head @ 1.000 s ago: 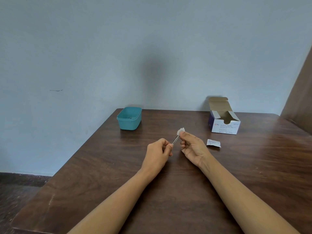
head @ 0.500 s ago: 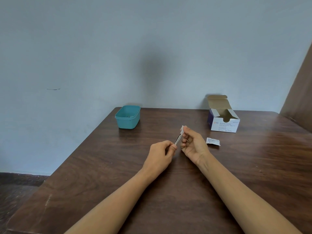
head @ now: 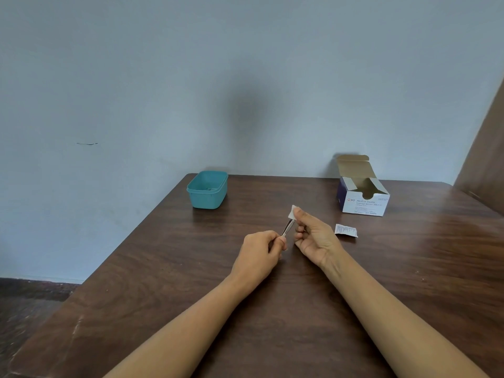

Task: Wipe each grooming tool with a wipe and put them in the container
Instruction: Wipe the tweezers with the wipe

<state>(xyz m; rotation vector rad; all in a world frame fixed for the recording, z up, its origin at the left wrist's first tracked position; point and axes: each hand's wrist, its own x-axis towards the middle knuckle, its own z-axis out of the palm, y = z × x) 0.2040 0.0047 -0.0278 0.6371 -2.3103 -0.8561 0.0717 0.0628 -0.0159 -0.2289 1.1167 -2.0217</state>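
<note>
Above the middle of the dark brown wooden table (head: pixel 163 268), the person's left hand (head: pixel 257 251) curls into a loose fist and pinches the lower end of a slim silver metal grooming tool (head: pixel 287 228), which looks like a pair of tweezers. The tool slants up and to the right, off the table surface. The right hand (head: pixel 313 238) is just beside it. Its thumb and forefinger pinch a small white folded wipe (head: pixel 291 212) around the tool's upper tip, and its other fingers are bent in toward the palm.

A teal rectangular plastic container (head: pixel 208 199) with rounded corners stands near the far left corner of the table, well apart from both hands. Something small and dark lies inside it, too small to tell what it is.

Near the far right edge stands a white and dark blue cardboard box of alcohol swabs (head: pixel 362 204), with its top flap standing open. Between that box and the right hand, a small white torn sachet wrapper (head: pixel 345 230) lies flat on the table. A pale blue-grey wall (head: pixel 245 77) rises behind the table.
</note>
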